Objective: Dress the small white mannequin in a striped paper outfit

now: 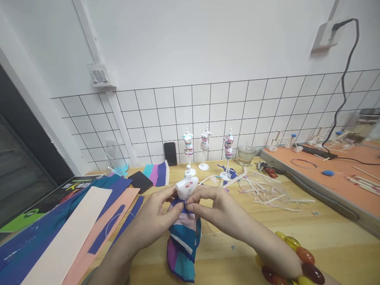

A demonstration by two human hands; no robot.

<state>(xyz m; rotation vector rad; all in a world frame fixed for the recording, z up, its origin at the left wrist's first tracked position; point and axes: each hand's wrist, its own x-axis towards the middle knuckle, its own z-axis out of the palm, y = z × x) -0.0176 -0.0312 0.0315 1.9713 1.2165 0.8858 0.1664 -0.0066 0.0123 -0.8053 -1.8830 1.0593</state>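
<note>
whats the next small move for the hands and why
Perhaps press the dark-blue fabric band snug against the white plastic mannequin torso, since the left hand and right hand both have fingertips at it, just below the torso's bare top.

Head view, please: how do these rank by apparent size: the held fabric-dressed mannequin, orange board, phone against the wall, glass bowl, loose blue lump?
Largest to smallest:
1. Orange board
2. Fabric-dressed mannequin
3. Phone and glass bowl: too alike to rank
4. Blue lump
</note>
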